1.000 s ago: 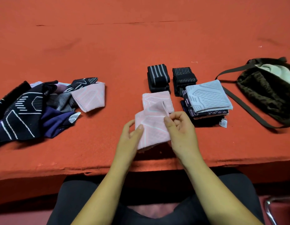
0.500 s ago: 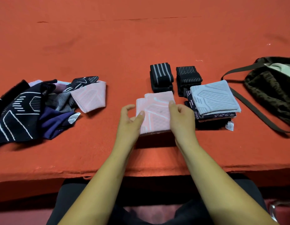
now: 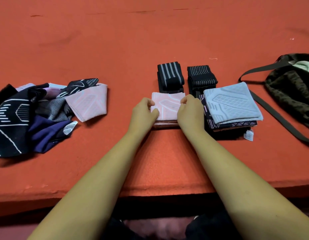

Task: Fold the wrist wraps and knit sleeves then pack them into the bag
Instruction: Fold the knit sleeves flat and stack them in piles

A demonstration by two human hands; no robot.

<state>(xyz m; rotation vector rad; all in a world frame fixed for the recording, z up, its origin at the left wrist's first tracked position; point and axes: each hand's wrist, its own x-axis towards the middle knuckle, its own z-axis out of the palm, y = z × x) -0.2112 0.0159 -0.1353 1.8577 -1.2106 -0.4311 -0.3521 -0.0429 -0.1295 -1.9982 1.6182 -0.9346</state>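
Note:
A folded pink knit sleeve (image 3: 168,106) lies on the red table, just in front of two black striped wrist wraps (image 3: 169,75) (image 3: 201,77). My left hand (image 3: 144,112) pinches its left edge and my right hand (image 3: 190,112) pinches its right edge. To the right is a stack of folded sleeves (image 3: 231,104) with a light blue one on top. At the left a heap of unfolded sleeves (image 3: 29,115) in black, purple and grey lies with another pink sleeve (image 3: 88,103) at its right side. The dark patterned bag (image 3: 292,89) lies open at the far right.
The bag's long strap (image 3: 278,116) trails across the table toward the front right. A pale green item (image 3: 304,65) shows in the bag's mouth. The table's front edge (image 3: 159,189) runs just beyond my forearms.
The pink sleeve went from half-folded and lifted to folded flat. Both hands moved away from me with it and set it down against the wrist wraps.

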